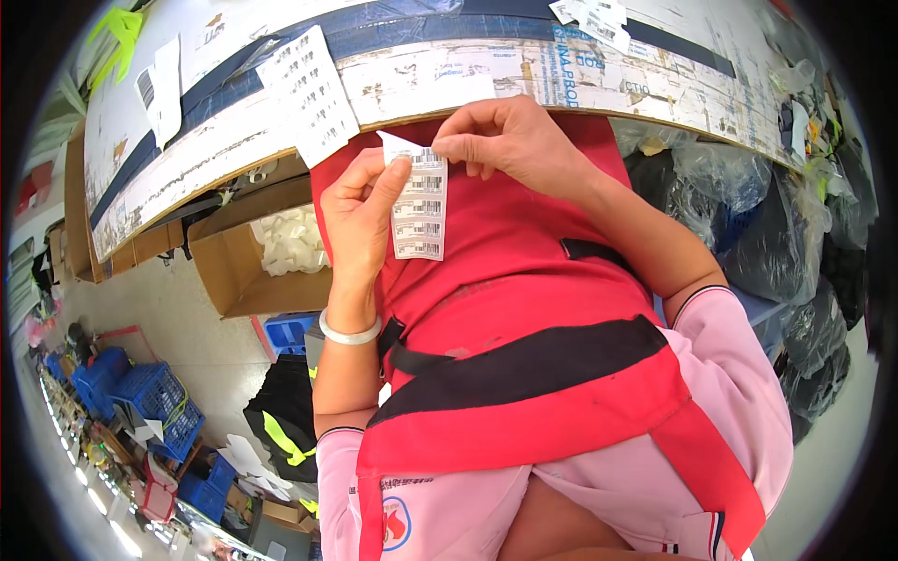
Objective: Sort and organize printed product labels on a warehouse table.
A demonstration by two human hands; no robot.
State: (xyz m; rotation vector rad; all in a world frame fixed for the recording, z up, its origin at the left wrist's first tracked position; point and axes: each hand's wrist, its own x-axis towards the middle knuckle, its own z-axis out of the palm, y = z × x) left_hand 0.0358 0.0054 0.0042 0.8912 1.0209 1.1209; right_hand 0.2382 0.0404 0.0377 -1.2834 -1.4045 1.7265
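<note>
A narrow white sheet of barcode labels (419, 208) hangs upright in front of the red apron (496, 243). My left hand (360, 208) holds it by the left edge, thumb laid across its upper part and fingers behind. At the sheet's upper right edge, the thumb and forefinger of my right hand (516, 142) are pinched together on the labels. Whether a single label is lifted there is too small to tell. The sheet's top left corner sticks up in a point. Just beyond, a larger sheet of barcode labels (309, 93) overhangs the edge of the worktable (421, 79).
White label pieces (599, 21) and a white strip (161, 92) lie on the table. An open cardboard box (229, 271) with white pieces stands below left. Dark plastic-wrapped bundles (776, 224) are piled at right. Blue crates (154, 402) stand on the floor at far left.
</note>
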